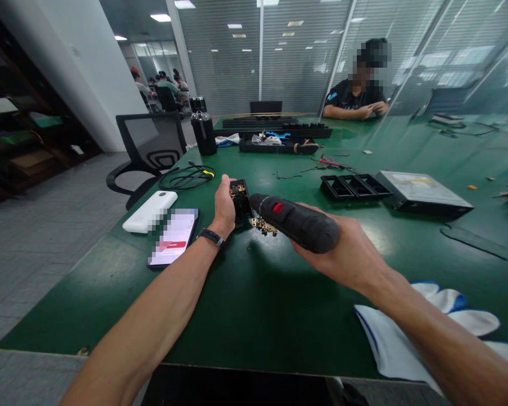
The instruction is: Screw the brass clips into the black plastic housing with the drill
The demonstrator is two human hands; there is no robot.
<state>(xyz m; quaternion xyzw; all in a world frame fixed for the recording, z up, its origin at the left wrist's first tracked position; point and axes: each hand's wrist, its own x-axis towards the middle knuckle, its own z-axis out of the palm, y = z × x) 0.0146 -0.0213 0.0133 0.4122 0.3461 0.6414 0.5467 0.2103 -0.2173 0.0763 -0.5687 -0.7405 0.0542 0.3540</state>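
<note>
Here the left hand (224,210) has its fingers closed on a black housing (239,196) toward the tabletop's (254,321) left edge, brass pieces (265,227) nearby, while the right hand (347,248) wraps a power screwdriver (294,221), seemingly at a screwing step that calls for steady alignment.

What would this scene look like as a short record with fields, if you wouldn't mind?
left hand: holds a small black part, its brass-coloured fittings exposed
right hand: holds a black handheld tool with a red button
tool contact: cannot tell; the tool's body hides it
loose pieces: brass-coloured, on the green table
left side: white rounded device, lit phone
right side: black sectioned tray, metal box, white gloves
far side: black bottle, seated person
</note>
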